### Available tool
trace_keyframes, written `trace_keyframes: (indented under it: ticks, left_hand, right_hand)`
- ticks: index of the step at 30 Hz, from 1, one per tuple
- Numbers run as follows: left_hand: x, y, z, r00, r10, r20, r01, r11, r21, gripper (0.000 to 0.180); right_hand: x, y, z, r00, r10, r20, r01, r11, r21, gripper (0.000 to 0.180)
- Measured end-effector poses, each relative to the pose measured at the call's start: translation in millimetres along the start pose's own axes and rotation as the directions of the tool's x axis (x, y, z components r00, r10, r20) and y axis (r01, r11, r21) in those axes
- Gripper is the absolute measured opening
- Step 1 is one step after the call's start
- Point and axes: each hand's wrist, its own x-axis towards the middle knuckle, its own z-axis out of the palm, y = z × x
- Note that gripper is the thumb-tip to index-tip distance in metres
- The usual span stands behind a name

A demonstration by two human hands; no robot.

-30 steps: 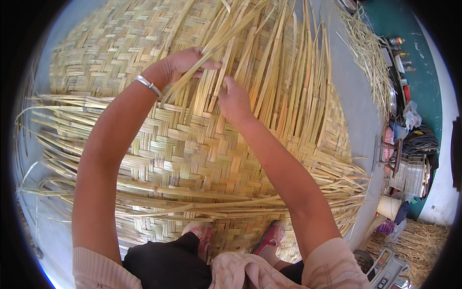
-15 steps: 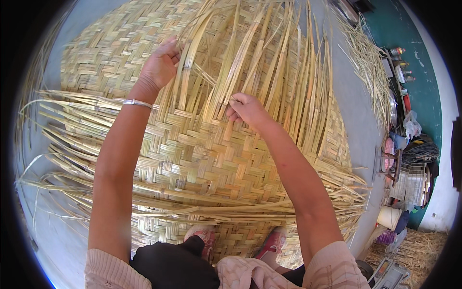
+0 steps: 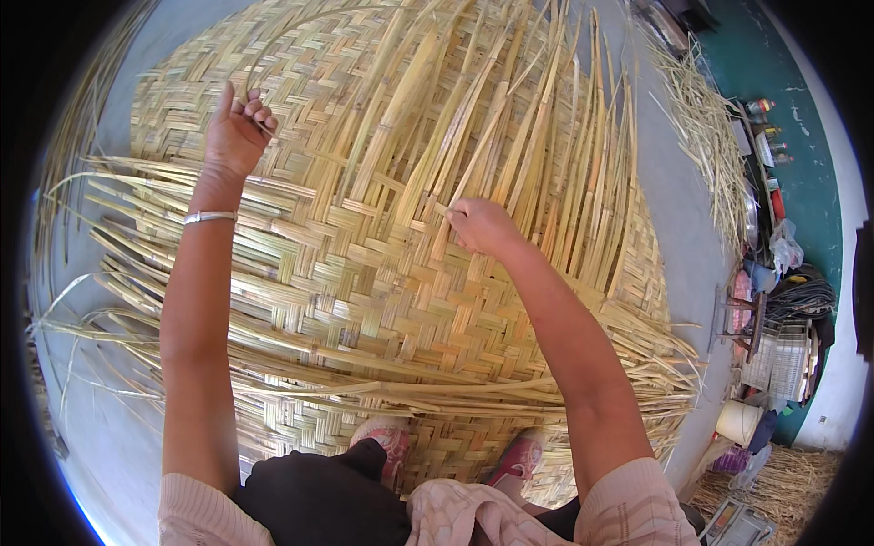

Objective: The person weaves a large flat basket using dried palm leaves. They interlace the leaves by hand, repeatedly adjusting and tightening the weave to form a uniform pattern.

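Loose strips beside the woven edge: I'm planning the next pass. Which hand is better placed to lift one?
Probably the right hand: it pinches loose strips at the woven mat edge; the left hand is far off.

**Grey floor, teal wall, clutter at right**

A smooth grey concrete floor point(image 3: 675, 227) is seen throughout, lit by bright, even daylight w/ soft shadows. A teal-painted wall point(image 3: 801, 196) is seen along the right side, w/ a white section point(image 3: 842, 400) lower down. Loose straw point(image 3: 706, 136) is scattered on the floor near the wall, and more straw point(image 3: 787, 478) is piled at bottom right. Misc. items are lined up against the wall: small bottles point(image 3: 763, 123), a dark coiled hose point(image 3: 801, 296), a white crate point(image 3: 774, 359), a pale bucket point(image 3: 737, 420). Details of smaller items can't be made out.
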Motion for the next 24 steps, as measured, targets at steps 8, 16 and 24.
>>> trace_keyframes:
  ticks: [8, 16, 24]
  left_hand:
    - [-16.4, 63.5, -41.8, 0.922, 0.202, 0.330, -0.181, 0.979, -0.093, 0.023]
    - [-5.0, 54.9, -69.9, 0.840, 0.377, -0.390, -0.233, 0.900, 0.368, 0.023]
    - [15.5, 12.3, -104.7, 0.839, 0.264, -0.476, -0.009, 0.881, 0.473, 0.010]
  right_hand:
    - [12.4, -9.0, -7.8, 0.986, 0.077, 0.151, -0.062, 0.993, -0.105, 0.030]
    - [14.8, -17.4, -12.4, 0.973, 0.113, 0.203, -0.084, 0.985, -0.147, 0.031]
    - [18.1, -3.7, -13.2, 0.977, -0.019, 0.214, 0.101, 0.919, -0.381, 0.027]
